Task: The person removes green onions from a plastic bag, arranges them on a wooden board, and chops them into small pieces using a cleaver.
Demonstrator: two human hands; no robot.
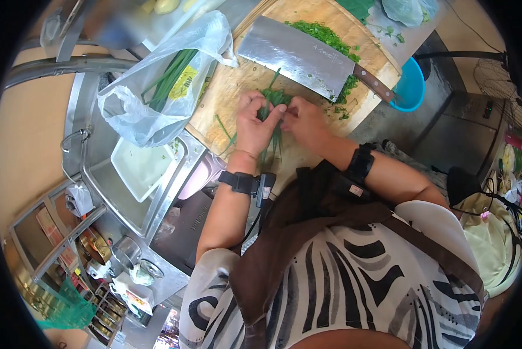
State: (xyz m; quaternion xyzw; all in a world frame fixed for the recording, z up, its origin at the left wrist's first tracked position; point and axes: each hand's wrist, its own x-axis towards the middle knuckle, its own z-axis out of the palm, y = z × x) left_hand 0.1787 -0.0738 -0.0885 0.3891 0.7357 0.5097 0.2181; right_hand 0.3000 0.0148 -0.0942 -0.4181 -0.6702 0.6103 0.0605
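My left hand (254,121) is closed around a small bunch of green onions (275,98), whose thin ends hang down below it. The fingers of my right hand (308,121) pinch at the same bunch, close against the left thumb. Both hands are over the wooden cutting board (214,110). A wide cleaver (299,55) lies flat just beyond them, its wooden handle pointing right. Chopped green onion (325,35) is heaped behind and beside the blade. A loose green stalk (223,127) lies left of my left hand.
To the left, a clear plastic bag (130,104) holds more long green stalks (171,78). A metal sink (118,200) with a white basin (142,166) is below it. A blue bowl (412,87) sits past the board's right corner, and another plastic bag (411,10) lies behind.
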